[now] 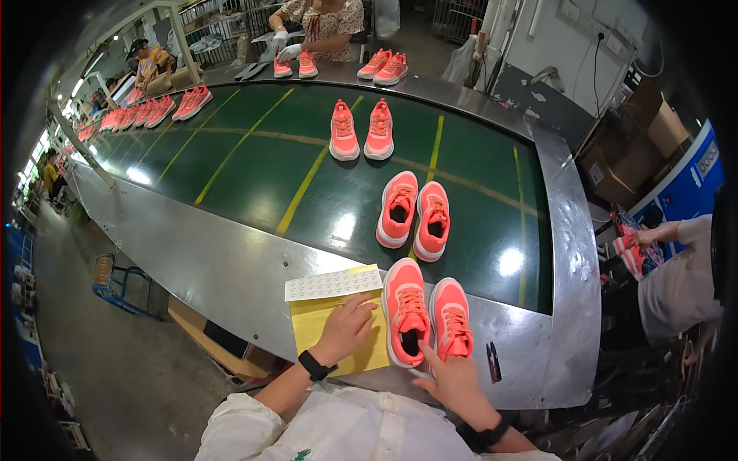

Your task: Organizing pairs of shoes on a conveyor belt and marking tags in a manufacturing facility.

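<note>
My left hand [348,329] lies on a yellow sheet [307,326], fingers stretched toward a white sheet of small labels [330,285] on its upper part. My right hand [455,384] has its index finger extended to the collar of a coral sneaker [407,303], with the thumb apart. Its other fingers are by the heel of the matching sneaker [451,311], partly hiding it. Both shoes stand side by side on the metal table edge, toes away from me. Whether a label is on my right fingertip is too small to tell.
Beyond, coral pairs [413,213] [361,131] stand on the green conveyor belt [254,184]. A black pen-like tool [493,363] lies right of my hand on the metal ledge [530,369]. Across the belt, a gloved person [321,31] handles shoes; another person [676,284] is at right.
</note>
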### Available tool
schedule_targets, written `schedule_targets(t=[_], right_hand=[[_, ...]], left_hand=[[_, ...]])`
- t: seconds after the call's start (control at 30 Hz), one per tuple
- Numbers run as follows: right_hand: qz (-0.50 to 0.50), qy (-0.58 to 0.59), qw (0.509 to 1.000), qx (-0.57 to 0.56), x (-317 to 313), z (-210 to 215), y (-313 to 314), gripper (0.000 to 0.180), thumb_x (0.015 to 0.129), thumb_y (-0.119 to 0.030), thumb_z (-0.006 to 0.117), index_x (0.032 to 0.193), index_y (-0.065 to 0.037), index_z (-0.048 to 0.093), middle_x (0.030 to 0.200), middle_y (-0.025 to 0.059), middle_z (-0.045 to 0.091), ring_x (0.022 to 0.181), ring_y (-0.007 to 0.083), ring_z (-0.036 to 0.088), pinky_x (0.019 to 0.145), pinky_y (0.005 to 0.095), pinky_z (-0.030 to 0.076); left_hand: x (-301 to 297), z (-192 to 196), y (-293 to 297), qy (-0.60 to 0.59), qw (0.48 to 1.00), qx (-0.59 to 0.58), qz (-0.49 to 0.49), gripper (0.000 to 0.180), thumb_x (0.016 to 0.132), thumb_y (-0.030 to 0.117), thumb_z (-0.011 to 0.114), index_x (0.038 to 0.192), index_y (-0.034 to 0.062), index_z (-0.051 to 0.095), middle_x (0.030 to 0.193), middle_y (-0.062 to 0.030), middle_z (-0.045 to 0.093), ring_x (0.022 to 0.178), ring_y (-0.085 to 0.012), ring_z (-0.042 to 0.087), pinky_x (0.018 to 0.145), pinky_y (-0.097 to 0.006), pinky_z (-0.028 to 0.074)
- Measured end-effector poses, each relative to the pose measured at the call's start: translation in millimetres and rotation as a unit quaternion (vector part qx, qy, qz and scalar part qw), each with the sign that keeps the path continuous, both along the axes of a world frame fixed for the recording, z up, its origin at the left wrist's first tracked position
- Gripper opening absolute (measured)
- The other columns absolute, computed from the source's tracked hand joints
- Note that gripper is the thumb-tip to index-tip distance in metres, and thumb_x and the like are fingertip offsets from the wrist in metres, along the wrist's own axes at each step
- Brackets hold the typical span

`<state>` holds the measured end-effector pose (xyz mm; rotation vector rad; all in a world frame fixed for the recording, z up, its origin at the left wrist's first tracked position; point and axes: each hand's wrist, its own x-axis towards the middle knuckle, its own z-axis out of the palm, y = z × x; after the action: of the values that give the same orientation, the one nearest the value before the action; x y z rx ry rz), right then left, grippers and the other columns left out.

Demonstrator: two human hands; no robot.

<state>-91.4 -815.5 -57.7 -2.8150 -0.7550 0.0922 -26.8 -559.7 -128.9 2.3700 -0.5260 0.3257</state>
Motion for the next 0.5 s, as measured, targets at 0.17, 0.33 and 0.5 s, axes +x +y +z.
schedule_targets(t=[0.17, 0.33, 0.5], right_hand=[[-0.096, 0.035, 0.989, 0.107, 24.5, -15.2, -3.3, 0.049, 0.074, -0.044, 0.074, 0.112, -0.014, 0.063, 0.066, 0.0102, 0.064, 0.058, 0.0275, 0.064, 0.053, 0.0392, 0.049], [-0.292, 0.111, 0.846, 0.432, 70.0, 25.8, -61.9, 0.027, 0.083, -0.026, 0.072, 0.098, -0.004, 0.069, 0.077, 0.0024, 0.066, 0.072, 0.0067, 0.059, 0.063, 0.0262, 0.049], [-0.341, 0.245, 0.500, 0.757, 191.3, 62.1, -78.9, 0.036, 0.095, -0.035, 0.058, 0.121, -0.010, 0.053, 0.108, 0.0045, 0.064, 0.093, 0.0194, 0.064, 0.072, 0.0329, 0.054]], left_hand=[[5.8, -2.9, 16.6, -0.025, 0.994, 0.101, 0.032, 0.031, 0.080, 0.012, 0.065, 0.110, 0.0097, 0.059, 0.125, -0.0112, 0.054, 0.116, -0.0298, 0.050, 0.090, -0.042, 0.041], [8.3, -18.8, 23.2, 0.029, 0.985, 0.172, 0.011, 0.031, 0.080, 0.015, 0.064, 0.110, 0.0097, 0.056, 0.127, -0.0112, 0.053, 0.118, -0.0299, 0.049, 0.091, -0.045, 0.038], [3.5, -11.4, 20.4, 0.047, 0.983, 0.175, 0.040, 0.029, 0.081, 0.016, 0.063, 0.109, 0.0103, 0.056, 0.128, -0.0108, 0.052, 0.121, -0.0292, 0.048, 0.092, -0.046, 0.037]])
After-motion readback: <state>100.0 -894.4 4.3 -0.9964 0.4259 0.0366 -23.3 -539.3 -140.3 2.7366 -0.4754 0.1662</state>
